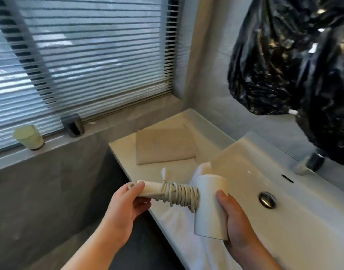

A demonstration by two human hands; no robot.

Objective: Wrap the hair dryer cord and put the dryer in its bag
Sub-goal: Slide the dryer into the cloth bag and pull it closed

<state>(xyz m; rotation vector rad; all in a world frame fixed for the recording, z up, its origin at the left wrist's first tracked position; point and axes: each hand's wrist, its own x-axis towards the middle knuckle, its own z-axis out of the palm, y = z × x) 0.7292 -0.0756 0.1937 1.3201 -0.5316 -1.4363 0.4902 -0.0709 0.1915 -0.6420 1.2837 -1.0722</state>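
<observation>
The hair dryer [210,207], its cord [182,195] coiled round the handle, was held over the table [126,145] edge beside the sink [284,191], left hand [126,203] gripping the handle end, right hand [235,221] curled round the barrel.

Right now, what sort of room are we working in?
Most likely a bathroom: a white washbasin with a metal drain, a cup on the tiled ledge under the window, and the hair dryer itself.
</observation>
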